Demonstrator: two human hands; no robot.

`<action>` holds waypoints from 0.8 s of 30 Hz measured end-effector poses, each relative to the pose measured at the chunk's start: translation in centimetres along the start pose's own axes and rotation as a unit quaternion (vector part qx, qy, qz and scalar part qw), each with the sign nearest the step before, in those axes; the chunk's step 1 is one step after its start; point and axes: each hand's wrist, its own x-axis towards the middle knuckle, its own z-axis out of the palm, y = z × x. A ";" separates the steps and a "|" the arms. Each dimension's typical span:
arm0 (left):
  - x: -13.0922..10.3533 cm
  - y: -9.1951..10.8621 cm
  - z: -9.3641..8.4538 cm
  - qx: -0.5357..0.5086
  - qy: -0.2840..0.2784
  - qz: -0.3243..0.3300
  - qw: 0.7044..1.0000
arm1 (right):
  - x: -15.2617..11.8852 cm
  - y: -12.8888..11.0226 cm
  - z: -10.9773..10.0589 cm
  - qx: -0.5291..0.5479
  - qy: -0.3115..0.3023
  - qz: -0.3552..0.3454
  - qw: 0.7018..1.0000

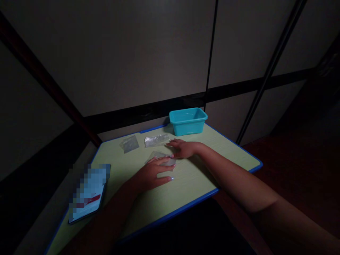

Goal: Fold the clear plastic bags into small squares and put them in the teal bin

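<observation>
Under the fingers of both hands, a thin translucent plastic bag (pixel 158 155) lies on the pale green table (pixel 191 184). My left hand (pixel 155 172) rests over its near part, palm down with the fingers spread. My right hand (pixel 183 148) reaches in from the right, fingers apart, its thumb at the bag's right edge. Just beyond, a shiny crumpled clear bag (pixel 156 140) lies near my right fingertips. Farther left is a flat stack of translucent bags (pixel 129 144).
A turquoise plastic basket (pixel 188 126) stands at the table's back edge. A tablet or phone with a lit, partly pixelated screen (pixel 91 194) lies at the left edge. Dark-striped panels (pixel 148 53) rise behind the table.
</observation>
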 end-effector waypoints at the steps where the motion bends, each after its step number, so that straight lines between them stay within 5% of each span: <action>1: 0.0 0.1 0.0 0.000 -0.002 -0.001 1.000 | -0.1 -0.1 0.0 -0.004 -0.025 0.006 1.000; 9: -0.3 0.9 -0.6 -0.022 0.010 -0.015 1.000 | -0.1 -0.7 -0.3 -0.017 -0.090 0.025 0.995; 17: -0.2 0.2 -0.4 -0.041 0.024 0.020 0.999 | 0.2 -0.2 -0.1 -0.004 -0.078 0.041 0.996; 24: -0.1 0.4 -0.3 -0.064 0.115 0.030 0.991 | 0.4 -0.2 -0.1 -0.015 -0.072 0.068 0.995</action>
